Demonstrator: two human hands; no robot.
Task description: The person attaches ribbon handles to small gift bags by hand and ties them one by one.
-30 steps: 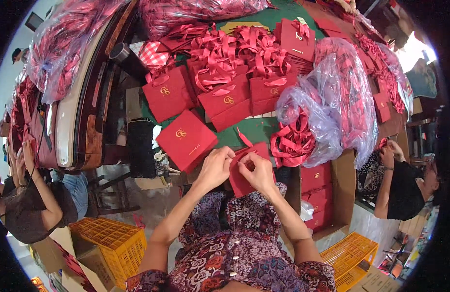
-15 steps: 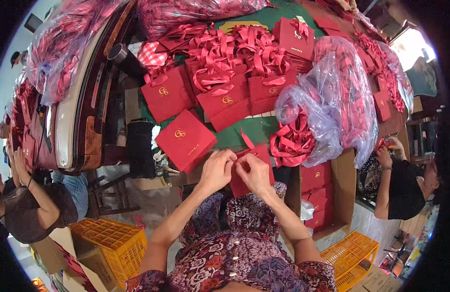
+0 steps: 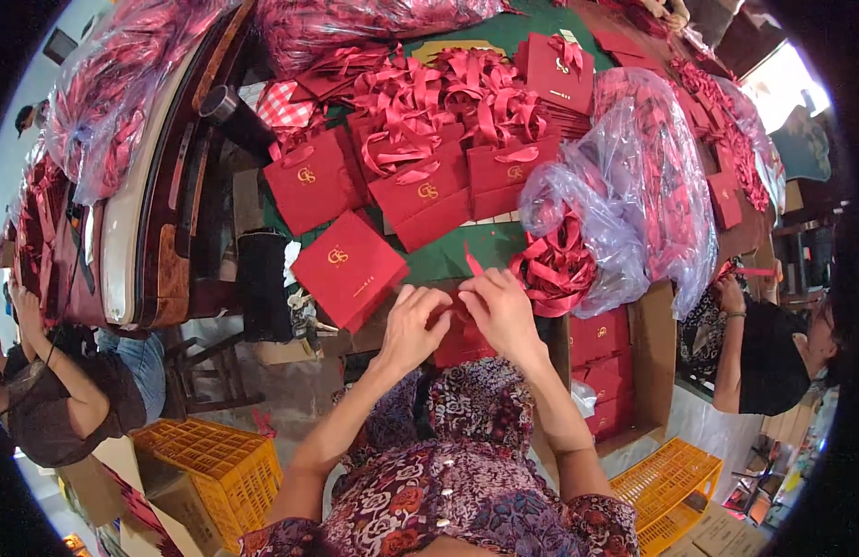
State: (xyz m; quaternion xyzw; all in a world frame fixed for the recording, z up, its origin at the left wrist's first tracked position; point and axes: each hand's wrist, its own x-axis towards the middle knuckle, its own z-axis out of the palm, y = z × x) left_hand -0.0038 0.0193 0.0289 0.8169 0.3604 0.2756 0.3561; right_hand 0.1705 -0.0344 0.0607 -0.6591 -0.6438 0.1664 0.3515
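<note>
A small red gift bag is at the table's near edge, in front of my body. My left hand is closed at its upper left edge, thumb and fingers curled together. On the bag's upper right, my right hand grips with bent fingers. A strip of red ribbon sticks up just beyond my fingertips. What exactly the fingertips pinch is partly hidden. Left of my hands lies a flat red gift bag with a gold emblem. To the right rests a bundle of red ribbon at the mouth of a clear plastic bag.
Rows of red bags with ribbon handles fill the table beyond. A dark tumbler leans at the left. Below right stands a cardboard box of red bags. Yellow crates flank me. Other people work at left and right.
My hands have come slightly apart, the right one shifting up and to the right along the bag. The bag's front is now more covered by my fingers.
</note>
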